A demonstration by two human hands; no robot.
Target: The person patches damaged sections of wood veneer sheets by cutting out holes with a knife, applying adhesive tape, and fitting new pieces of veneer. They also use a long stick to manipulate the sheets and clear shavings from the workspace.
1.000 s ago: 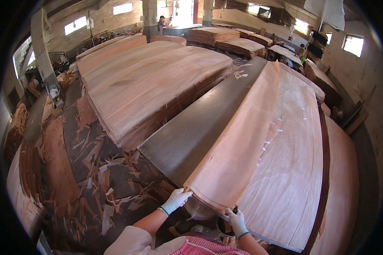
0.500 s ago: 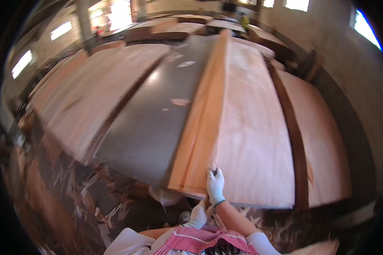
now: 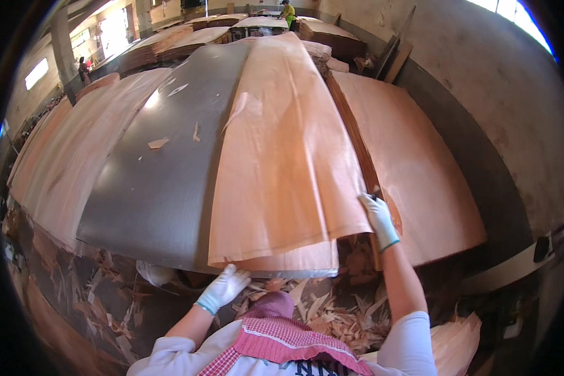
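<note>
A thin orange-tan wood veneer sheet [image 3: 276, 156] lies lengthwise before me, its near edge raised and rippled above a paler sheet [image 3: 310, 259] beneath. My right hand [image 3: 378, 219], in a white glove, is closed on its near right edge; a small dark object [image 3: 375, 193], too small to name, shows at these fingers. At the near left corner, my gloved left hand [image 3: 224, 288] has its fingers closed at the sheet's edge, the fingertips partly hidden. Left of the sheet stretches a smooth dark grey tabletop [image 3: 163, 194] with a few veneer scraps [image 3: 158, 143].
Veneer stacks stand at the left [image 3: 75, 150] and right [image 3: 420, 169], with more stacks [image 3: 188, 37] farther back. Torn veneer strips [image 3: 332, 307] litter the floor around me. Two people are in the distance, one in yellow-green [image 3: 287, 14]. A wall [image 3: 482, 81] runs along the right.
My hands, close together before, have spread apart, the right going right and forward, the left going left. The veneer sheet, folded upright earlier, now spreads over the pale one. My view has shifted.
</note>
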